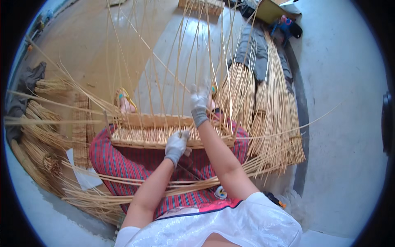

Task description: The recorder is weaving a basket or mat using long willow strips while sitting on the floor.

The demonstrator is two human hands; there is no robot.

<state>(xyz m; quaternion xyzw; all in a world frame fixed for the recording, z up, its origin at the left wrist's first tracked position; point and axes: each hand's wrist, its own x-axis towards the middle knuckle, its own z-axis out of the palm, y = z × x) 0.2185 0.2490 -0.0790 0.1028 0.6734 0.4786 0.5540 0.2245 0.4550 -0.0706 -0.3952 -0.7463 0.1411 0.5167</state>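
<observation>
A shallow rectangular basket (154, 135) of pale cane lies across my lap, its long uncut stakes (158, 82) standing up and fanning outward. My left hand (177, 146), in a light grey glove, is closed at the basket's near edge, its thumb and fingers pinching the woven rim. Higher up, my gloved right hand (199, 103) is among the stakes beyond the basket. A long slanting cane strand (164, 66) runs down to its fingers, which look closed on it, though slightly blurred. Several loose canes (193, 188) lie across my striped cloth (103, 154), under my forearms.
Long cane bundles (275, 111) lie on the floor at the right, grey cloth (252, 47) over their far ends. Shorter bundles (41, 117) and a woven panel (80, 127) lie at the left, near a white sheet (82, 175). Another woven piece (201, 6) is at the far edge.
</observation>
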